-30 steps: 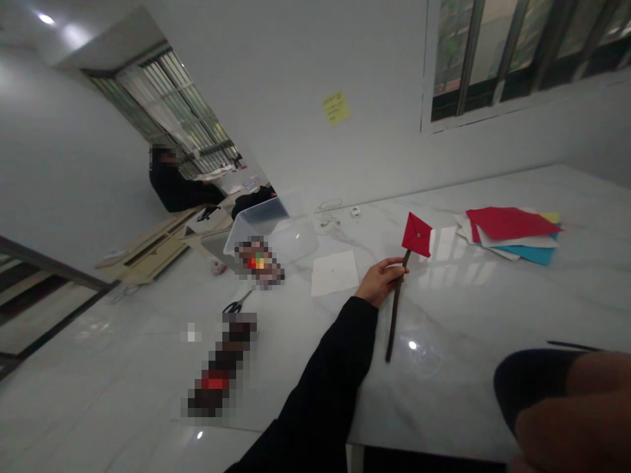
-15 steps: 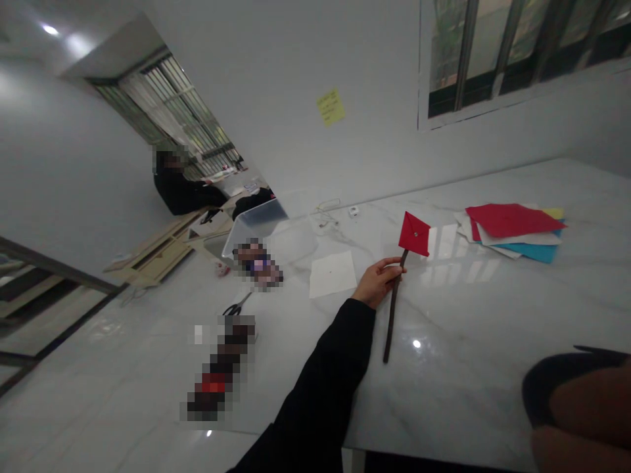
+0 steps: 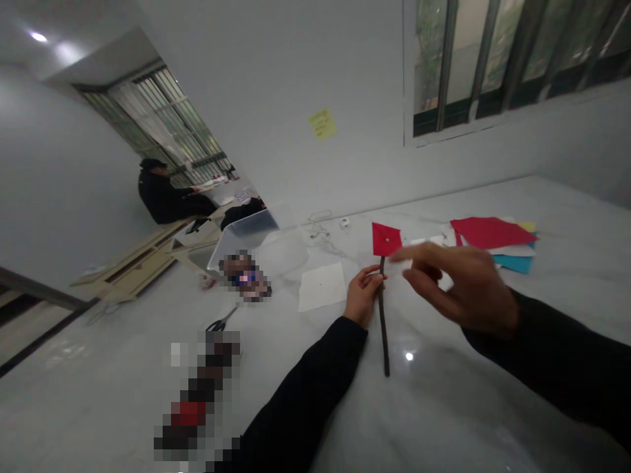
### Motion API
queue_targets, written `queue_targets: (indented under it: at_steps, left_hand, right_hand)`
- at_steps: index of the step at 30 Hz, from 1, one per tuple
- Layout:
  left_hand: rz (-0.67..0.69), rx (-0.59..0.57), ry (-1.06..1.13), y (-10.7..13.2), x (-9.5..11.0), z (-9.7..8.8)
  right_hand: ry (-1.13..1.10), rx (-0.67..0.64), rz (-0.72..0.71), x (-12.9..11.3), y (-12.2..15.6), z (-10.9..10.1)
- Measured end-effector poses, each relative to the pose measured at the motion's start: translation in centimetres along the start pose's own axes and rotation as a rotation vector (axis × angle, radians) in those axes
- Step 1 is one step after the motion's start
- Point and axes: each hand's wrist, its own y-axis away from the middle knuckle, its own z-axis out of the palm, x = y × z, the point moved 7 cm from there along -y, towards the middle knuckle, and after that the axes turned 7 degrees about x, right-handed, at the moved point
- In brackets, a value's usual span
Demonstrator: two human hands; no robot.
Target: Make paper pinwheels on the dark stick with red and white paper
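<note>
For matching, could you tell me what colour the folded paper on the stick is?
The folded paper is red; head view.

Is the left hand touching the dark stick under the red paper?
Touching. The head view shows the left hand curled around the dark stick, its fingers closed on it just below the red paper.

No readable text anywhere, handwriting on a yellow sticky note, too small to read, on the white wall

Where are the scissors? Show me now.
In the head view, the black-handled scissors lie on the white marble table, left of the white paper sheet and just above a long blurred object.
</note>
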Motion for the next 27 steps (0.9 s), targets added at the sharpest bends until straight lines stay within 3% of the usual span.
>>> queue_targets:
  at_steps: [4, 6, 7, 9, 14, 16, 21, 24, 27]
  left_hand:
    - [0.085, 0.063, 0.008, 0.0, 0.6, -0.6]
    - [0.086, 0.062, 0.006, 0.1, 0.6, -0.5]
    - [0.082, 0.056, 0.002, 0.2, 0.6, -0.5]
    - [0.076, 0.043, -0.012, 0.5, 0.5, -0.3]
    - [0.071, -0.037, -0.11, 1.4, 0.6, 0.4]
    - [0.082, -0.063, -0.139, 1.7, 0.6, 0.6]
    - [0.103, -0.08, -0.163, 1.8, 0.5, 0.5]
    - [0.104, -0.083, -0.172, 1.6, 0.3, 0.4]
    - [0.099, -0.096, -0.183, 1.6, 0.2, 0.4]
  right_hand:
    - [-0.022, 0.201, 0.68, 16.6, 5.3, 2.7]
    - [-0.106, 0.189, 0.923, 21.4, 8.4, 4.4]
    - [-0.158, 0.194, 0.995, 22.6, 9.5, 4.9]
    - [-0.269, 0.198, 1.12, 23.1, 10.8, 6.0]
    - [-0.515, 0.111, 1.282, 20.0, 11.3, 8.8]
    - [-0.587, 0.074, 1.245, 19.0, 11.1, 9.5]
    - [-0.621, -0.165, 1.102, 18.2, 11.2, 10.9]
    - [-0.594, -0.092, 1.133, 19.0, 11.8, 10.5]
    - [-0.567, 0.112, 1.155, 20.1, 12.1, 9.4]
